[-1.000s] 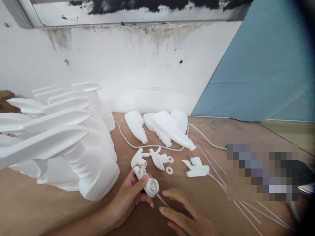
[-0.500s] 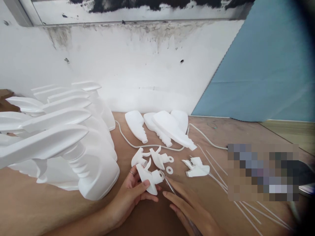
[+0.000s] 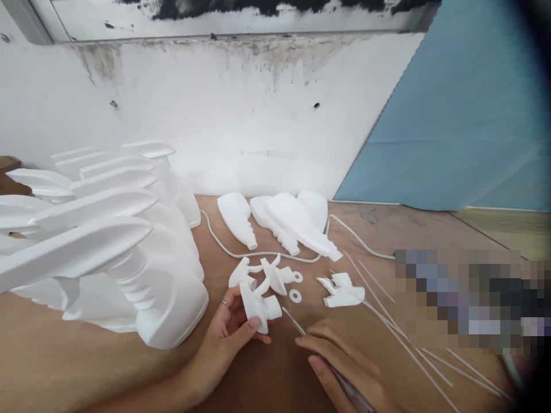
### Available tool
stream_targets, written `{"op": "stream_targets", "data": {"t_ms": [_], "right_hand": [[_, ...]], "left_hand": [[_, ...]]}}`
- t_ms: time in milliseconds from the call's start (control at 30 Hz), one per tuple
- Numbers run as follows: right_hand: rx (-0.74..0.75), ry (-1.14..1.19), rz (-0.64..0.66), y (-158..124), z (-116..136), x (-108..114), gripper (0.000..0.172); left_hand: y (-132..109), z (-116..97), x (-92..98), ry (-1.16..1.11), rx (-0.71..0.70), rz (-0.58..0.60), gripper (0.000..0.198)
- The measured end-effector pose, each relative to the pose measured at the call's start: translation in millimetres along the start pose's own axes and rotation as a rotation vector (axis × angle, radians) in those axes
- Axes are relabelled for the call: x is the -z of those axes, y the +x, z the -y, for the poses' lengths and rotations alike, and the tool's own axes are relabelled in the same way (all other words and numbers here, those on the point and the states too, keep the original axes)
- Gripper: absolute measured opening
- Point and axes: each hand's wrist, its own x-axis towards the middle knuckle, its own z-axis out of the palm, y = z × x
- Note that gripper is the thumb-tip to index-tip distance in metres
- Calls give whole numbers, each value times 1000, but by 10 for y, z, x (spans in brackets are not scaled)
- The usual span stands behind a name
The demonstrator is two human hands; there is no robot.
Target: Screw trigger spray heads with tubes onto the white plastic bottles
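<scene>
My left hand [image 3: 232, 327] is closed on a white trigger spray head [image 3: 256, 307], its round collar facing right. A slim pick-like tool with a metal shaft [image 3: 295, 322] is gripped in my right hand [image 3: 340, 361]. The tool's tip is just right of the collar and looks apart from it. Behind the held piece lie two similar spray heads [image 3: 275, 276]. Beside them are flat white ring washers [image 3: 295, 296]. To the right rests another spray head [image 3: 344, 293] with a thin tube leading from it.
Large white spray-bottle-shaped pieces [image 3: 172, 310] stand crowded at the left. Several white plastic shells [image 3: 297, 221] lie near the wall, with a white cable [image 3: 267, 253] running around them. Thin white tubes [image 3: 413, 344] spread at right, by a blurred-out patch. A blue cloth [image 3: 439, 132] hangs behind.
The tool's tip has come away from the spray head's collar, my right hand shifting slightly right. My left hand has turned the spray head, so the collar's opening no longer shows.
</scene>
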Motion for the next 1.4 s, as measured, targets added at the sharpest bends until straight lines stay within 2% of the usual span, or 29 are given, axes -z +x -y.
{"op": "stream_targets", "data": {"t_ms": [133, 233, 333, 433, 500, 600, 667, 733, 867, 1067, 1267, 1400], "right_hand": [[48, 13, 75, 64, 5, -34, 17], [46, -86, -15, 56, -59, -72, 18], [44, -191, -131, 23, -138, -30, 24], [57, -241, -175, 5, -211, 101, 16], [99, -289, -206, 11, -279, 212, 21], [109, -378, -250, 40, -449, 363, 16], [29, -445, -232, 55, -602, 436, 9], [-50, -519, -192, 51, -762, 485, 11], [-84, -609, -122, 0, -974, 536, 13], [-58, -596, -75, -27, -1030, 604, 8], [-200, -666, -169, -33, -1154, 646, 12], [-171, -625, -211, -19, -1115, 575, 15]], "left_hand": [[-43, -35, 6, 145, -89, -50, 32], [-88, -34, 27, 293, -169, -53, 22], [-119, -20, 59, 501, -322, 48, 10], [-124, -32, 82, 731, -405, 179, 20], [-117, -54, 90, 847, -457, 248, 24], [-101, -83, 103, 970, -541, 297, 27], [-91, -91, 114, 1019, -552, 291, 29], [-81, -91, 124, 1041, -535, 277, 28], [-71, -80, 134, 1045, -498, 251, 27], [-74, -85, 126, 1052, -468, 239, 29], [-78, -73, 144, 1126, -494, 222, 35], [-74, -72, 144, 1225, -562, 197, 37]]}}
